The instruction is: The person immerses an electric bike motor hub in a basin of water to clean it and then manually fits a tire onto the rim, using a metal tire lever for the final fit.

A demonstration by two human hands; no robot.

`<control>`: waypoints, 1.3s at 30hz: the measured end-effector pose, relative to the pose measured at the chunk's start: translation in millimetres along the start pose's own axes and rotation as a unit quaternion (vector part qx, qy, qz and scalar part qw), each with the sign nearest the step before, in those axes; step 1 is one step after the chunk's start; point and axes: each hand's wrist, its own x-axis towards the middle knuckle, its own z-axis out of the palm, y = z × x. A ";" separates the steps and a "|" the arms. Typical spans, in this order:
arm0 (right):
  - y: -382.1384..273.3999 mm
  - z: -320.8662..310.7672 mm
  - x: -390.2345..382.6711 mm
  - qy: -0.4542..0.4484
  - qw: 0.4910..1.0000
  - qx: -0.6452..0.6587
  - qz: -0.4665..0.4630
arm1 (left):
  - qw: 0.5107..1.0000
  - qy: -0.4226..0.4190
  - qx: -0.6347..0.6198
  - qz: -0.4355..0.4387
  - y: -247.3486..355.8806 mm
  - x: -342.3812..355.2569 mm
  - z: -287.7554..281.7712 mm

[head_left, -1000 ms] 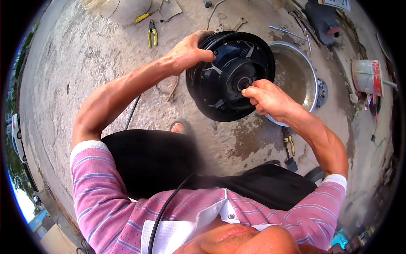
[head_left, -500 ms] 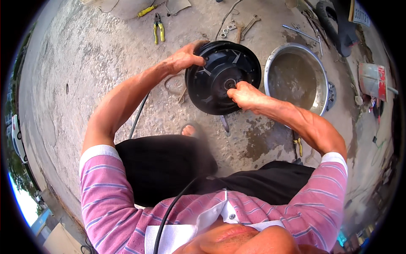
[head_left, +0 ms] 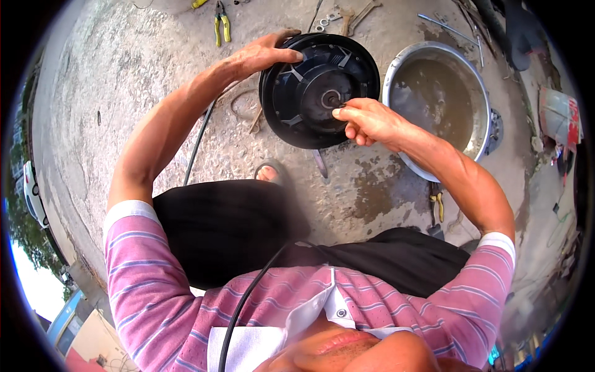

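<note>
"What do the hands have on your feed?"

"I see the left hand (head_left: 263,54) closed firmly on the upper left rim of a black wheel hub (head_left: 317,90), thumb on the face and fingers over the edge. The right hand (head_left: 372,123) has thumb and forefinger drawn together at the hub's centre. I can't tell from here whether a small part sits between them."

"And where does the hub sit?"

"Between the two hands, its round face turned toward my camera. I can't make out whether its lower edge meets the ground (head_left: 155,68)."

"Any containers near the grip?"

"A round metal basin (head_left: 427,46), just right of the right hand; the forearm crosses in front of its near edge. I see cloudy brown water (head_left: 437,96) in it, lying below the rim. Well to the right of both hands, past the basin, I get a whitish bucket (head_left: 553,116) with red on it, but I can't see inside."

"Tools?"

"Yellow-handled pliers (head_left: 222,26) up and left of the left hand; wrenches (head_left: 362,17) just past the hub's far edge."
</note>
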 end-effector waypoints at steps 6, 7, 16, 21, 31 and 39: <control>48.3 -65.8 -50.3 0.045 0.992 -0.106 -0.048 | 0.997 0.077 0.021 0.001 14.5 -2.9 -5.3; 58.3 -77.4 -58.5 0.051 0.988 -0.135 -0.061 | 0.994 0.101 0.041 -0.001 20.4 -8.1 -8.3; 238.7 -175.0 -155.2 0.336 0.939 0.073 0.029 | 0.979 0.147 0.107 0.088 107.5 41.1 23.7; 316.8 -161.1 -134.6 0.449 0.869 0.207 0.031 | 0.977 0.072 0.187 0.069 149.1 83.8 67.8; 365.0 -168.6 -91.0 0.602 0.779 0.173 -0.017 | 0.929 0.118 0.351 -0.017 127.7 230.2 132.4; 348.2 -158.2 -106.1 0.569 0.791 0.207 -0.087 | 0.972 0.186 0.037 -0.140 69.4 271.4 199.7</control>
